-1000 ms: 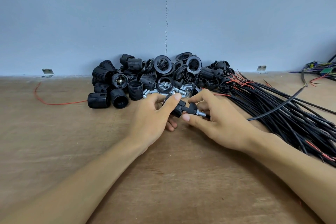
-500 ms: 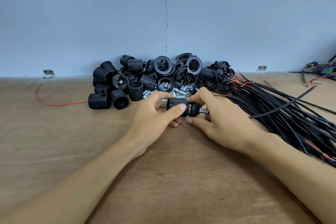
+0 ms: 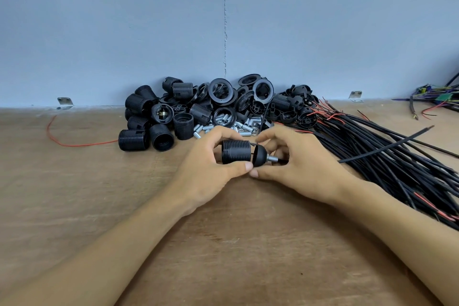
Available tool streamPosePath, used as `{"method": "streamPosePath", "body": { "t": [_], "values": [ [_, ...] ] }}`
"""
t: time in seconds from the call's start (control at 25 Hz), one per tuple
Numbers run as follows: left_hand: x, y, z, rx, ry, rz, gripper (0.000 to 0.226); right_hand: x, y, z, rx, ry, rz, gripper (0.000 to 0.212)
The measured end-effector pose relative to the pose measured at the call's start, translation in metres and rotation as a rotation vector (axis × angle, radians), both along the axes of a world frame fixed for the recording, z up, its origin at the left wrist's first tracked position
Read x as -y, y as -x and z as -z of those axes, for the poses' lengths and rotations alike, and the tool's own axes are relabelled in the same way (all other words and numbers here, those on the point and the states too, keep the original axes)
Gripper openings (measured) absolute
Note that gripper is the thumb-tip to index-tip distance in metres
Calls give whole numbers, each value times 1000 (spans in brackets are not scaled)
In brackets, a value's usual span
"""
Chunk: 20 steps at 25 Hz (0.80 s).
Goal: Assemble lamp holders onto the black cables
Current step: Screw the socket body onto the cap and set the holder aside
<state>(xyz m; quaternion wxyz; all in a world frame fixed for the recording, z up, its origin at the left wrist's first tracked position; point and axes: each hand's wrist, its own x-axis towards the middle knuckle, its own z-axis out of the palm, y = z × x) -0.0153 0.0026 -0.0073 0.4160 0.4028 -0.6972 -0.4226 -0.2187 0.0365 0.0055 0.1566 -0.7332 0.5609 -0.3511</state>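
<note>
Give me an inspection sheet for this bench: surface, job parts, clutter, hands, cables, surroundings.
Surface: scuffed wooden bench.
Job's things: threaded socket shell and domed cap with metal nipple, slightly apart.
Clutter: pile of black holder parts, loose metal nipples by wall.
Hands: left hand grips the shell; right hand pinches the cap.
Cables: black cable bundle at right; red wire at left.
Surroundings: blue-grey wall; coloured wires far right.

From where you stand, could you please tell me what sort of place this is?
Probably a small lighting-assembly workbench: a heap of black lamp holder parts, a bundle of black cables and loose metal tubes lie on a wooden table.
</note>
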Motion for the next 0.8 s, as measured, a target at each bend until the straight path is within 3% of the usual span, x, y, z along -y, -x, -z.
{"method": "streamPosePath", "body": {
  "t": [0.28,0.52,0.8],
  "values": [
    [1,0,0,-14,17,12,42,1,2,2,-72,87,-33,35],
    [6,-3,1,-138,-64,98,31,0,3,1,-30,57,-13,37],
    [8,-7,1,-159,-127,151,31,-2,1,-1,-37,48,-7,35]
  ]
}}
